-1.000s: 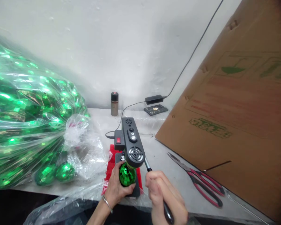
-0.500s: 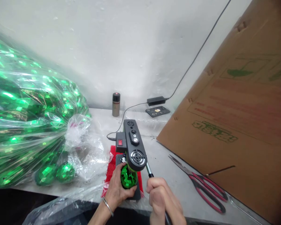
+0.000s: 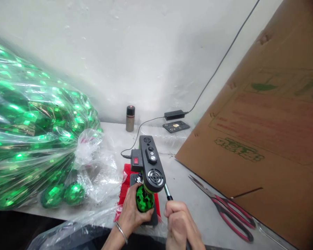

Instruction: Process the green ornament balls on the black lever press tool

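Green, faceted, head view: one ball (image 3: 145,199), in the left hand (image 3: 130,212), under the round near end of a black machine (image 3: 151,165). Fingers curled along the ball's left and far side; thumb across its near right edge; front facets bare between thumb and fingers. Right hand (image 3: 179,222): fingers closed in a fist round the dark grip of a lever (image 3: 167,190), metal shaft just right of the machine, well clear of the ball. Metal bracelet (image 3: 121,233), on the left wrist.

Beneath: dark base (image 3: 151,219), over red cloth (image 3: 124,189). On the machine's left flank: box (image 3: 137,160) with red switch, joined by thin cable to a black adapter (image 3: 175,115) near the wall. Beside the adapter: dark slab (image 3: 176,126). Farther left: capped bottle (image 3: 130,119), upright.

Far left: clear bag (image 3: 41,107), full of shiny green balls. Right: red-and-black-handled shears (image 3: 233,217), lying flat beside a leaning brown carton (image 3: 247,121).
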### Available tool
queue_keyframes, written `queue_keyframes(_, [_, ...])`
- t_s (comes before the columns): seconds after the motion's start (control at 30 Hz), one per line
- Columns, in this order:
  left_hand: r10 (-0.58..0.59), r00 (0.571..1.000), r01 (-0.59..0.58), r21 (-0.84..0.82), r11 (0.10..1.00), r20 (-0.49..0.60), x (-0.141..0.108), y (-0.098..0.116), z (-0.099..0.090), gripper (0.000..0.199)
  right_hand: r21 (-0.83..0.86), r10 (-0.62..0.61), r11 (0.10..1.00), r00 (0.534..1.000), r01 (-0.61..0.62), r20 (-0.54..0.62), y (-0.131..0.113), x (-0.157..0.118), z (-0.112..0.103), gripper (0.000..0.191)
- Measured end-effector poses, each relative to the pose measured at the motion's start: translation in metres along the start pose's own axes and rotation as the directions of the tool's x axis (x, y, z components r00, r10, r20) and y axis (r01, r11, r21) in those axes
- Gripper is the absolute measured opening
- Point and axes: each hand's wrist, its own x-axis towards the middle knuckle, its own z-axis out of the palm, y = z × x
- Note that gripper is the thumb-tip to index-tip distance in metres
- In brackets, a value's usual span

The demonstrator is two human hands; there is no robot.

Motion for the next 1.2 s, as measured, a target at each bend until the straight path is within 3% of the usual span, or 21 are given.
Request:
queue_keyframes(0.23, [-0.004, 1.000, 0.004, -0.004, 1.000, -0.005, 0.000, 0.001, -0.001, 0.073, 0.025, -0.133, 0.991, 0.991, 0.133, -0.001, 0.018, -0.002, -0.003, 0.037])
queue_keyframes(0.4, [-0.004, 1.000, 0.003, -0.009, 1.000, -0.022, 0.000, -0.002, 0.001, 0.075, 0.035, -0.056, 0.998, 0.998, 0.055, 0.029, 0.022, -0.006, -0.005, 0.035])
queue_keyframes(0.6, [0.010, 1.000, -0.010, -0.002, 1.000, -0.019, 0.000, -0.004, 0.001, 0.074, 0.062, -0.179, 0.982, 0.983, 0.176, 0.044, 0.030, -0.004, -0.007, 0.035])
queue_keyframes(0.97, [0.086, 0.996, -0.084, 0.077, 0.994, -0.030, 0.003, -0.011, 0.005, 0.075, 0.039, -0.245, 0.969, 0.969, 0.244, 0.039, 0.040, -0.003, -0.008, 0.036])
queue_keyframes(1.2, [0.124, 0.992, -0.119, 0.127, 0.985, -0.029, 0.004, -0.015, 0.007, 0.074, 0.036, -0.286, 0.958, 0.958, 0.285, 0.029, 0.060, -0.021, -0.005, 0.037])
